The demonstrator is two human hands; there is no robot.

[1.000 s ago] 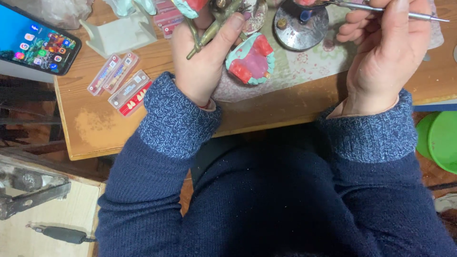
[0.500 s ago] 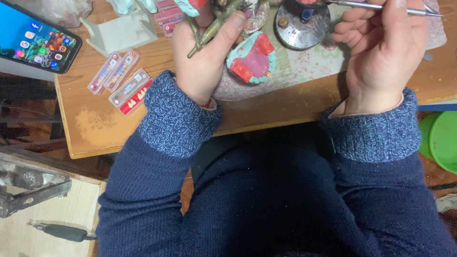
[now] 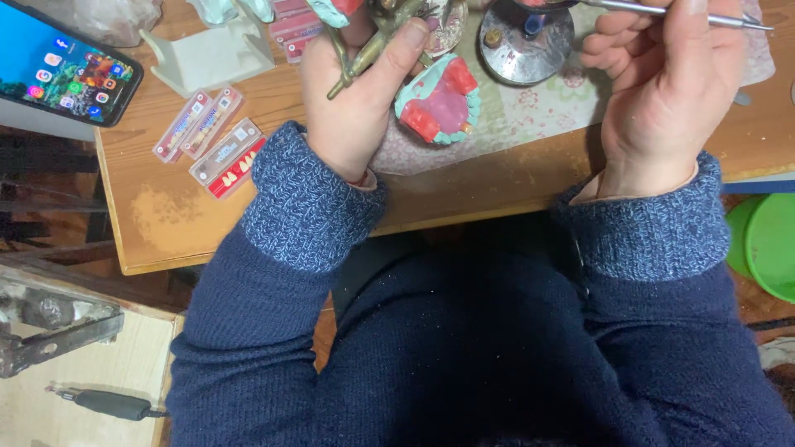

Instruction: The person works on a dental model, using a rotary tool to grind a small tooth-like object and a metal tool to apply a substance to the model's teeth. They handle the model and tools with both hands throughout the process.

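My left hand (image 3: 356,91) grips a brass-coloured metal frame (image 3: 364,50) at the top of the view, thumb pressed along it. Just right of that hand a teal dental cast with pink and red wax (image 3: 439,99) lies on a patterned cloth (image 3: 530,116). My right hand (image 3: 671,91) holds a thin metal instrument (image 3: 696,12) that points right, above a round metal dish (image 3: 526,37). The upper part of what the left hand holds is cut off by the frame edge.
A wooden table (image 3: 207,223) carries a smartphone (image 3: 58,70) with a lit screen at the far left, several clear strips of artificial teeth (image 3: 215,141), and a pale plaster block (image 3: 211,54). A green bin (image 3: 766,244) stands at the right. A dark handheld tool (image 3: 108,403) lies lower left.
My right hand has shifted slightly with the instrument; the left hand keeps its grip in the same place.
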